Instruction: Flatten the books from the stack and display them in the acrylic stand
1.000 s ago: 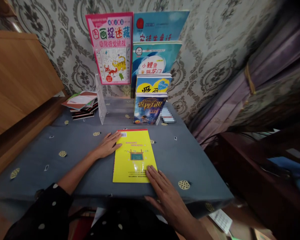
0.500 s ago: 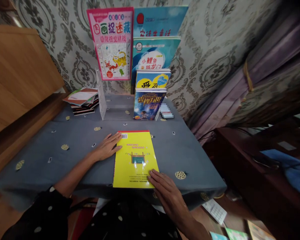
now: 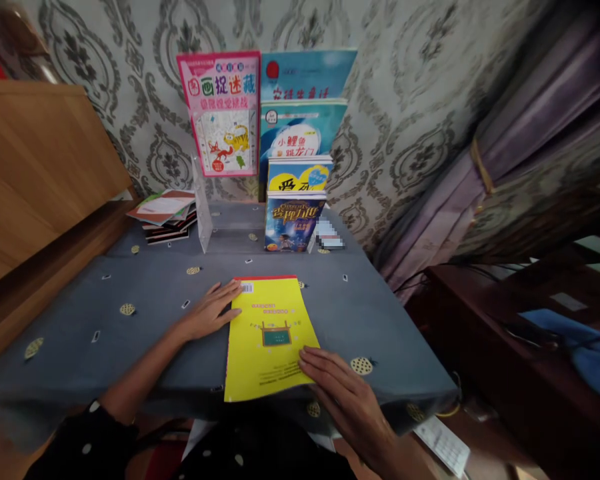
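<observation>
A yellow book (image 3: 269, 337) lies flat on the grey tablecloth (image 3: 145, 293), its near edge over the table's front edge. My left hand (image 3: 210, 310) rests flat, fingers stretched out, against the book's upper left corner. My right hand (image 3: 347, 397) lies flat with fingers spread on the book's lower right corner. Neither hand grips anything.
A clear stand (image 3: 205, 213) at the back holds upright books: a pink one (image 3: 223, 113), blue ones (image 3: 300, 127) and a dark one (image 3: 290, 223). A stack of books (image 3: 165, 213) lies at the back left. A wooden panel (image 3: 40, 167) stands left, purple curtains (image 3: 505, 147) right.
The yellow book has slid toward me, so its near edge now overhangs the table's front. Both hands stayed on it and came back with it.
</observation>
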Available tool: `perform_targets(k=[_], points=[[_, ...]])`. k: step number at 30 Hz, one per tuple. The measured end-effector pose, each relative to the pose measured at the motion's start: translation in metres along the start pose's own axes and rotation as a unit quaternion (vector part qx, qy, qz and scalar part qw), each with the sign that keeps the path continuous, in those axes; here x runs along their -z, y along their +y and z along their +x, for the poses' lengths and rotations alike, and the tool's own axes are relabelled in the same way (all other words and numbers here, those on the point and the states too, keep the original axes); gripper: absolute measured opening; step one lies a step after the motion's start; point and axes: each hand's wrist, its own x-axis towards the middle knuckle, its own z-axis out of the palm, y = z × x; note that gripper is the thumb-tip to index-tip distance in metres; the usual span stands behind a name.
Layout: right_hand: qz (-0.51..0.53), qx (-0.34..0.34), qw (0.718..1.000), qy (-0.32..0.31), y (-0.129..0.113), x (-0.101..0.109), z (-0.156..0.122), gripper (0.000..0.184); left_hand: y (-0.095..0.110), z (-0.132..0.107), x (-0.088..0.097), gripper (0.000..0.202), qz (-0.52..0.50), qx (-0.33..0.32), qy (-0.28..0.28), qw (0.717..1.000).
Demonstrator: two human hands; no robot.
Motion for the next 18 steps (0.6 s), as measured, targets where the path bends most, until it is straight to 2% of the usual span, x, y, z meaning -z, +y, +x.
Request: perform_targets(k=[4, 9, 13, 16, 18], points=[[-0.026, 0.026, 0.998, 0.048, 0.010, 0.012, 0.029, 0.062, -0.008, -0.001, 0.003, 0.053, -0.062, -0.010, 0.012, 0.998], [-0.053, 0.034, 0.989, 0.134, 0.015, 0.029, 0.070, 0.039, -0.019, 0.000, 0.000, 0.051, -0.188, -0.043, 0.069, 0.979], [-0.040, 0.038, 0.981, 0.186, 0.018, 0.036, 0.096, 0.031, -0.017, 0.008, -0.005, 0.053, -0.241, -0.023, 0.109, 0.964], [-0.005, 0.007, 0.980, 0.197, 0.025, 0.037, 0.109, 0.028, -0.011, 0.017, -0.004, 0.051, -0.246, -0.019, 0.135, 0.960], [0.052, -0.041, 0.976, 0.208, 0.033, 0.034, 0.114, 0.032, -0.005, 0.023, 0.000, 0.051, -0.261, -0.018, 0.144, 0.954]])
